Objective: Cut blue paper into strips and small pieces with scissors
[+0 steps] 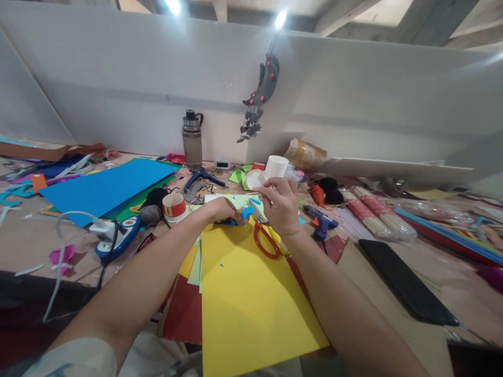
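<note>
My left hand [227, 210] is bent down over the far end of a yellow sheet [251, 298], its fingers closed on a small blue paper piece [247, 212]. More blue shows under the fingers. My right hand [281, 205] is raised to the right, thumb and fingertips pinched together; whatever may be between them is too small to make out. Beneath it, scissors with red handles [267, 242] lie on the yellow sheet, blades pointing away. A tiny blue scrap [221, 265] rests on the sheet, and pale green paper [194, 269] sticks out from under it.
Left are a blue sheet [110, 186], a power strip [118, 241], grey yarn [150, 214] and a red-white paper cup [174, 207]. Behind stand a bottle [192, 141] and white cups [276, 166]. A glue gun [324, 225], wrapped sticks [379, 214] and a black phone-like slab [406, 283] lie right.
</note>
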Demonstrator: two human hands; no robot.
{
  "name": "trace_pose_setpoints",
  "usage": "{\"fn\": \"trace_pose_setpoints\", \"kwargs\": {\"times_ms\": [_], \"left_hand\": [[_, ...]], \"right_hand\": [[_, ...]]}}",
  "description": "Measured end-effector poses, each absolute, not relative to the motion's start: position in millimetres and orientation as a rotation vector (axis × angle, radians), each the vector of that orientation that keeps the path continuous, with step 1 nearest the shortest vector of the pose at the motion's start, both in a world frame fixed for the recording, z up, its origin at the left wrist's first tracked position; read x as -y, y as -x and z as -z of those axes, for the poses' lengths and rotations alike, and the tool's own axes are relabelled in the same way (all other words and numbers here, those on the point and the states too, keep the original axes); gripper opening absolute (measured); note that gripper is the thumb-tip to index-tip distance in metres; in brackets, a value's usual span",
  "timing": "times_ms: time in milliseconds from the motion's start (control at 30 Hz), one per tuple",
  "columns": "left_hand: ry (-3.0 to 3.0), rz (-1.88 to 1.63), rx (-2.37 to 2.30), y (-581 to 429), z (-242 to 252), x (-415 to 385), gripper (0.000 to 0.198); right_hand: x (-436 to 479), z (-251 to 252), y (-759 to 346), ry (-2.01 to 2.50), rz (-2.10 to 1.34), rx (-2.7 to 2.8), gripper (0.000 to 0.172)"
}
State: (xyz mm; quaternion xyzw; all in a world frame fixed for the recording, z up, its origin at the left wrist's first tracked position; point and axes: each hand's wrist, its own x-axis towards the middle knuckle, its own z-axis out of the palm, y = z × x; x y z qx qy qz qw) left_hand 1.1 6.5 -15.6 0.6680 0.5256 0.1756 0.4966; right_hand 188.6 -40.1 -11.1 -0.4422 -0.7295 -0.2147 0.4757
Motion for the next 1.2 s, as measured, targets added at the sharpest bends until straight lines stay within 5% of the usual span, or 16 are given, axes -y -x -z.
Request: {"fn": "trace_pose_setpoints", "kwargs": {"times_ms": [200, 633, 733, 1000, 1200], "left_hand": [[-1.612, -0.392, -1.239, -1.1, 16.1, -5.1, 0.027], [-1.997, -0.563, -1.349, 7.1, 10.2, -14.8, 0.022], [-1.864, -0.707, -1.244, 9.8, 4.0, -18.6, 0.02], [-1.084, -0.826, -0.664, 0.6, -13.1, -9.3, 0.055], [-1.01, -0.857, -0.665, 1.5, -13.2, -7.3, 0.024]], "right_hand": [[37.1, 13.5, -187.1, 1.075, 0.448, 1.782, 0.026], [35.3, 14.5, -186.5, 1.095, 0.431, 1.835, 0.022], [35.5, 14.7, -184.6, 1.081, 0.419, 1.836, 0.02], [35.3, 21.4, -171.1, 1.05, 0.229, 1.811, 0.019], [36.6, 21.2, -159.8, 1.011, 0.128, 1.886, 0.019]]}}
